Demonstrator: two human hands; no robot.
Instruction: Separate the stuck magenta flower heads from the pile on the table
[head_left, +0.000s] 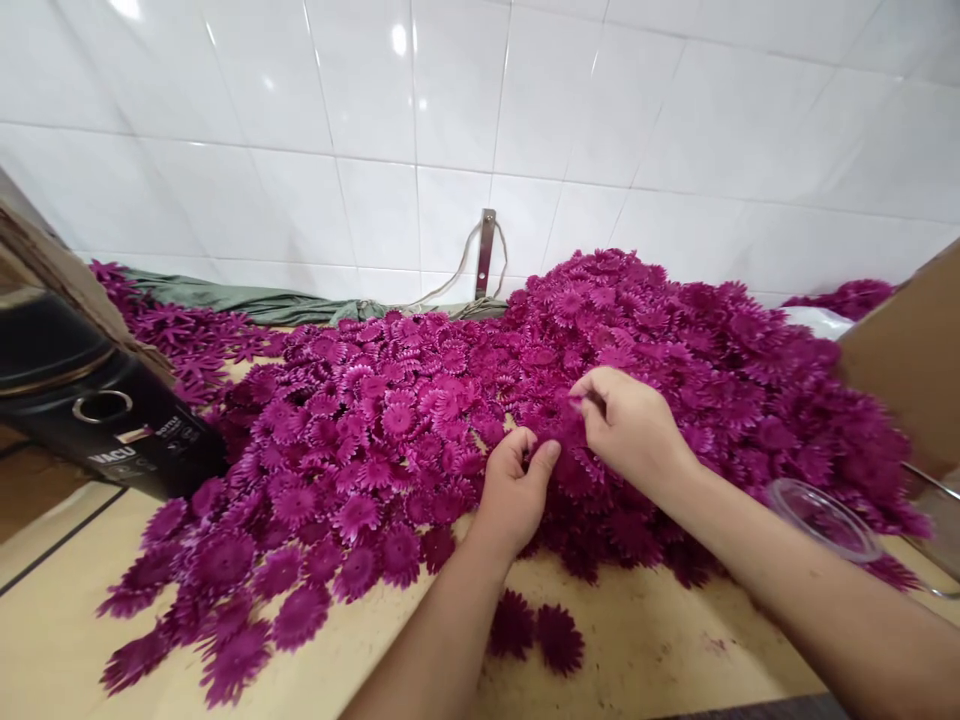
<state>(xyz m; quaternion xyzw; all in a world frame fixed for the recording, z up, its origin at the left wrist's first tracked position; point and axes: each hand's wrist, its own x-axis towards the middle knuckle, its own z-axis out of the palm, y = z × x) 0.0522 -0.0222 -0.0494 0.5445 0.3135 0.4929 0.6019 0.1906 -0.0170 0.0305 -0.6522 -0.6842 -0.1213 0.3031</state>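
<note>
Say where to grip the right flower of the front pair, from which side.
Likely pinch the right flower by its petal rim, coming from the right: it lies flat on the tabletop, rim exposed there, with the left flower close on its other side.

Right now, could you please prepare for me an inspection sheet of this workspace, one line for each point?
Surface: tan tabletop, with some stains at the front.
Job's things: purple flower heads in a wide heap, highest toward the right; two lie apart near the front edge.
Clutter: black container at left; round transparent plastic piece at right; green cloth along the back.
Hands: left hand and right hand close together over the heap, fingers curled; their grip is too blurred to judge.
Cables: thin cord by a metal bracket; type unclear.
Surroundings: white tiled wall behind; cardboard at right.
</note>
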